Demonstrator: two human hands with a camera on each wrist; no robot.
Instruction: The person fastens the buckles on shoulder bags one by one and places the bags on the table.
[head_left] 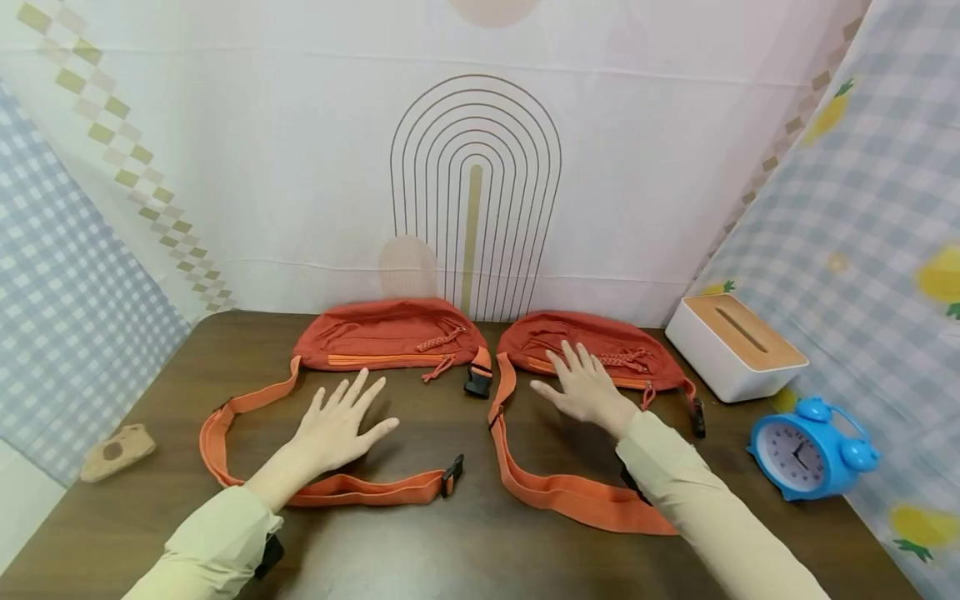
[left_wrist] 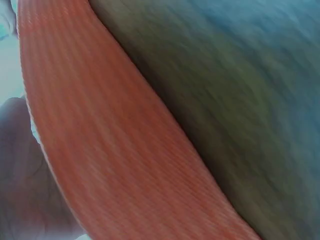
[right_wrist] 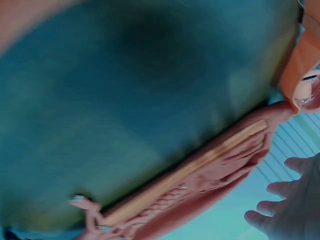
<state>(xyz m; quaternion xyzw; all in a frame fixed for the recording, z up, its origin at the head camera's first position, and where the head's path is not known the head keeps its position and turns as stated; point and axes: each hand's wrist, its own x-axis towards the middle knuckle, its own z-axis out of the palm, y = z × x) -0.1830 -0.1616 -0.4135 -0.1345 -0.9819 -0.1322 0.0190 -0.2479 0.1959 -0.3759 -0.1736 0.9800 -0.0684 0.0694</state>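
Observation:
Two rust-red waist bags lie side by side along the back of the table in the head view. My left hand (head_left: 333, 429), fingers spread, is in front of the left waist bag (head_left: 390, 329) and holds nothing. Its orange strap (head_left: 375, 490) curves round and passes under my left forearm; that webbing (left_wrist: 110, 130) fills much of the left wrist view. My right hand (head_left: 588, 387) is spread too, its fingertips overlapping the front of the right waist bag (head_left: 637, 333). The right bag's strap (head_left: 570, 493) loops forward and is partly hidden by my right sleeve.
Black buckle parts (head_left: 477, 381) hang at the bag and strap ends. On the right stand a white tissue box (head_left: 705, 354) with a wooden lid and a blue alarm clock (head_left: 802, 454). A small beige object (head_left: 118, 452) lies near the table's left edge.

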